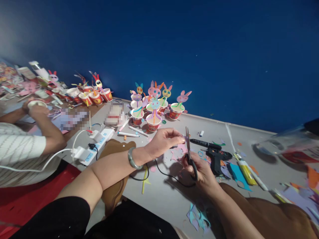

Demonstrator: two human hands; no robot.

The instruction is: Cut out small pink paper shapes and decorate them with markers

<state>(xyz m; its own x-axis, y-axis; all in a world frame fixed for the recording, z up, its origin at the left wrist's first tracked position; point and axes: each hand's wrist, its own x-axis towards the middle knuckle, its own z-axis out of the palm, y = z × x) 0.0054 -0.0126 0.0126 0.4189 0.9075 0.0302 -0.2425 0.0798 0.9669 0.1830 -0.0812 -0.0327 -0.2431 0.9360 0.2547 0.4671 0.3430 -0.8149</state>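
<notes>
Black-handled scissors [191, 164] are in my right hand [200, 169], its fingers through the loops and the blades pointing up. My left hand [165, 141], with a green bangle [133, 157] on its wrist, pinches at the blades' left side; a small bit of purplish paper seems to show at the fingertips, too small to make out well. Pink paper scraps [178, 153] lie on the table below both hands. A black glue gun [216, 161] and a black marker [203, 143] are just beyond my right hand.
Paper cups [154, 122] with paper rabbit figures stand along the blue wall. A power strip [99, 146] with plugs and cords lies left. A co-worker's hands [37, 108] hold a cup at far left. Blue offcuts [198, 215] and a yellow glue bottle [246, 171] lie right.
</notes>
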